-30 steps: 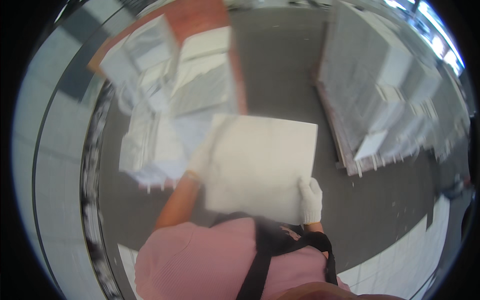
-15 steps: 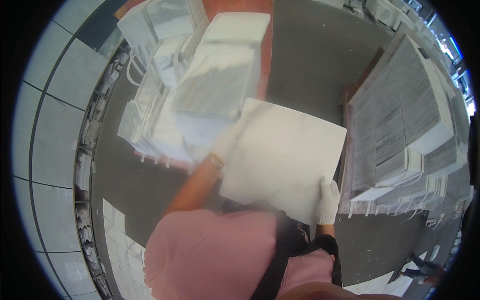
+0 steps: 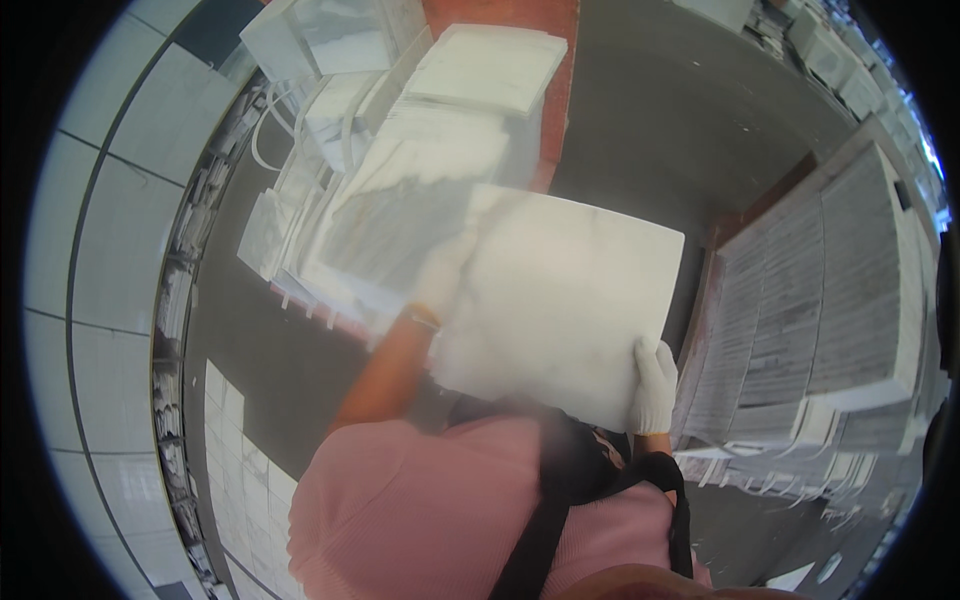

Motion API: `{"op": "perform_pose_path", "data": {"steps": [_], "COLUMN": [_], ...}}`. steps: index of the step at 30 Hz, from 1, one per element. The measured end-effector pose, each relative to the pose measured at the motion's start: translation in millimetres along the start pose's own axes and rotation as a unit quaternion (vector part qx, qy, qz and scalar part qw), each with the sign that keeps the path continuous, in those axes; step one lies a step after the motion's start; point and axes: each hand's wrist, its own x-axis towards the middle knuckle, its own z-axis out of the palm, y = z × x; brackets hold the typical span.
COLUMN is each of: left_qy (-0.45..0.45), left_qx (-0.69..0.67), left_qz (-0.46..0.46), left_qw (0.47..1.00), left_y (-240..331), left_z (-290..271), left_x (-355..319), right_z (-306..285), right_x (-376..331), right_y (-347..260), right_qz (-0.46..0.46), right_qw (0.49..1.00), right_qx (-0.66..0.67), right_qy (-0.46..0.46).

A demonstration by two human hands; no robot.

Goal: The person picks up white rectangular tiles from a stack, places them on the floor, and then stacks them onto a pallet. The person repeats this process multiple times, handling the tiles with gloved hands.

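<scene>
A square white marble tile (image 3: 565,300) with faint grey veining is held out flat in front of my body. My right hand (image 3: 655,388), in a white knit glove, grips its right edge near the close corner, thumb on top. Along the left edge lies my left hand (image 3: 447,268), also white-gloved and slightly blurred; its fingers are partly lost against the pale stone. Beyond and left of the held tile, a stack of marble tiles (image 3: 430,150) stands on a reddish pallet (image 3: 556,135). The tile's far left corner overlaps that stack in view.
At the right, another pallet carries rows of grey-edged tiles (image 3: 790,300) bound with white straps. Smaller strapped bundles (image 3: 345,115) stand at the far left. A rack of tile samples (image 3: 180,300) runs along the left, beside large wall panels (image 3: 110,250). Dark grey floor (image 3: 690,90) lies between the pallets.
The held tile has shifted slightly left and away from me, overlapping more of the marble stack. My view has turned a little, so the right-hand pallet appears lower. Both hands keep their places on the tile.
</scene>
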Motion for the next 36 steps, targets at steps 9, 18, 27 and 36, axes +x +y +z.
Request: {"op": "perform_pose_path", "data": {"steps": [9, 18, 27, 36], "left_qy": [0.188, 0.33, 0.36, 0.351], "left_qx": [0.007, -0.169, -0.168, 0.077], "left_qz": [0.053, 0.032, 0.086, -0.052], "left_qw": [0.981, 0.928, 0.914, 0.932], "left_y": [11, 66, 109, 105], "left_z": [52, 107, 77, 0], "left_x": [55, 66, 187, 351], "right_z": [-3, 47, 194, 364], "right_x": [188, 318, 477, 629], "right_y": [-64, -136, -185, -232], "right_qz": [-0.009, -0.06, -0.155, -0.127], "right_qw": [0.972, 0.911, 0.839, 0.831], "right_qx": [-0.168, -0.245, -0.342, -0.335], "right_qy": [-0.161, -0.326, -0.393, -0.426]}}
